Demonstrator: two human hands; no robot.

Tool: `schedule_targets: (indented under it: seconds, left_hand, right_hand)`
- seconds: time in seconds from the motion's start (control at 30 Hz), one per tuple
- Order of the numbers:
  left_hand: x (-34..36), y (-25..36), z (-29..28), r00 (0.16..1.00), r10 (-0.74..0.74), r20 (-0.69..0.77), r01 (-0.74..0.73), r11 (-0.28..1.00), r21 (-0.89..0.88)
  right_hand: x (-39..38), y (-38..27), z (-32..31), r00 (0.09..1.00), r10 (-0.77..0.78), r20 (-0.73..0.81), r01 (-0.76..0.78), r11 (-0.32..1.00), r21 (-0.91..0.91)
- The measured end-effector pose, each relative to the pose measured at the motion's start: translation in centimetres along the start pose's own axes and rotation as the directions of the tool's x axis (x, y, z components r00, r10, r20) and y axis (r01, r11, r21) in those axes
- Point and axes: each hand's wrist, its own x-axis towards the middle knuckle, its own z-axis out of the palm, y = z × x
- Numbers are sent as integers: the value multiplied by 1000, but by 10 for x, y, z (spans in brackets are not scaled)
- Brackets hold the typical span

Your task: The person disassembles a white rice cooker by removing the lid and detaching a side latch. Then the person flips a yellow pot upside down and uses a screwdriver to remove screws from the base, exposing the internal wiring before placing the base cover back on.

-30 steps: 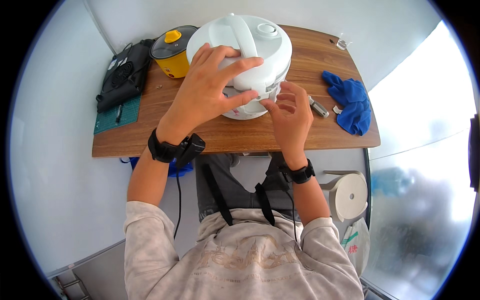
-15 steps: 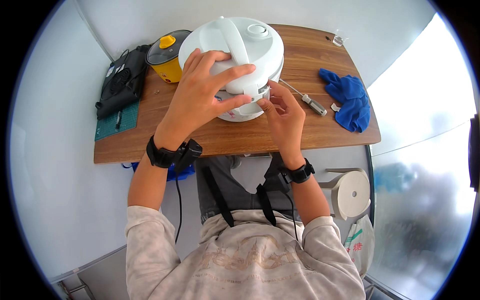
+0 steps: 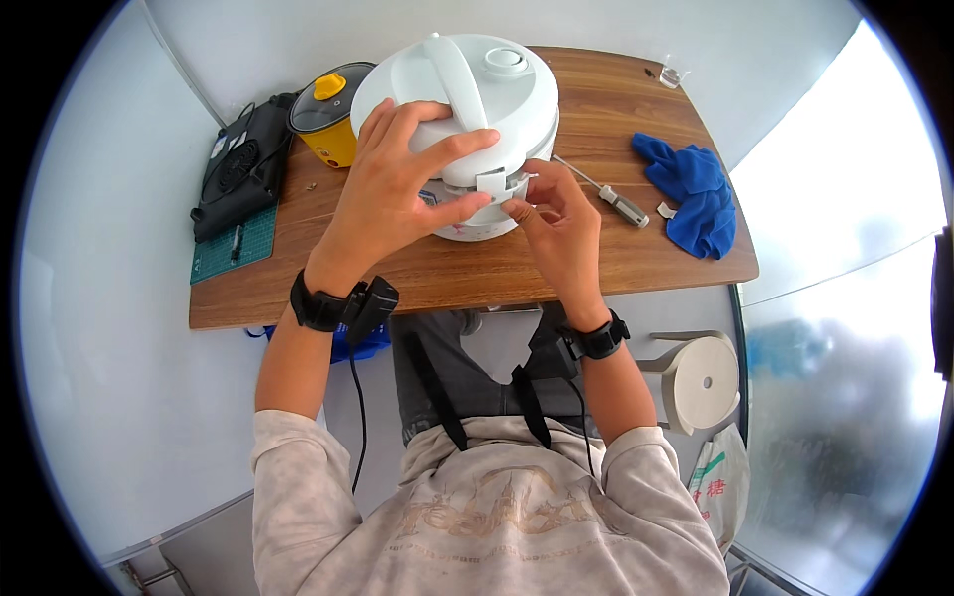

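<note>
A white rice cooker (image 3: 522, 119) with a rounded lid, a lid handle (image 3: 454, 84) and a round vent stands before me near the table's front edge. My left hand (image 3: 393, 184) lies spread over the lid's left front, fingertips by the handle and index finger stretched across the top. Its thumb presses at a white latch-like part (image 3: 491, 186) on the cooker's front. My right hand (image 3: 564, 223) pinches a small white plastic piece at the right of that part, between thumb and index finger. The fingers partly hide how this piece is joined.
A screwdriver (image 3: 623, 206) and a crumpled blue cloth (image 3: 696, 189) lie at right on the wooden table (image 3: 397, 288). A yellow pot (image 3: 333, 147), a black device (image 3: 238, 164) and a green mat (image 3: 214, 256) are at left. A clear cup (image 3: 673, 74) stands far right; a stool (image 3: 702, 382) is below.
The small white piece sticks out more from the cooker's front, in my right fingers. My right hand has shifted slightly left. My left hand keeps its place on the lid.
</note>
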Motion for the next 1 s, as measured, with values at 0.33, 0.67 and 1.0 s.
schedule_targets:
  seconds: [0.33,0.67,1.0]
  left_hand:
    - [2,3,-3,999,-33,15,33,999,-19]
    - [0,-6,-8,996,-6,87,5,1000,20]
    - [-7,-14,4,989,-66,-132,65,998,-6]
  right_hand:
    - [0,-2,-3,1000,14,3,-14,1000,-8]
    - [4,4,-7,1000,-4,30,4,1000,-23]
    - [12,3,-12,992,39,120,-41,999,17]
